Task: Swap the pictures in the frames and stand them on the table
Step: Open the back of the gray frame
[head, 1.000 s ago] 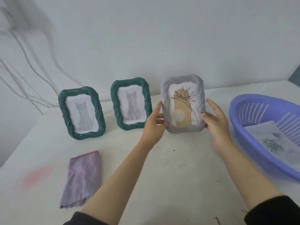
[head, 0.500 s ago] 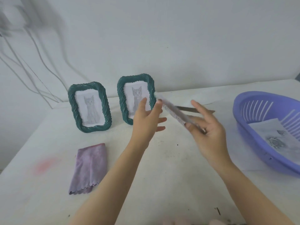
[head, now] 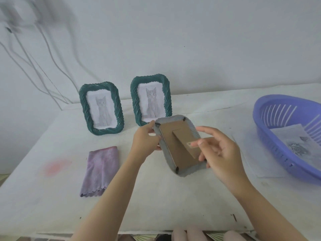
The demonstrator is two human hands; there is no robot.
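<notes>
Grey frame (head: 177,159) now back-up, white table (head: 156,197), wall (head: 191,49)

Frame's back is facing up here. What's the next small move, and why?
Probably swivel the black corner tabs aside to free the backing board. The grey frame is held back-up between the left hand and right hand, with the board seated in it, so the picture can't come out yet.

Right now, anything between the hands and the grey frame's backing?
Yes. The cardboard stand, pinched by the right hand, lies across the backing board, and black tabs sit at its corners. Left hand grips the grey frame.
</notes>
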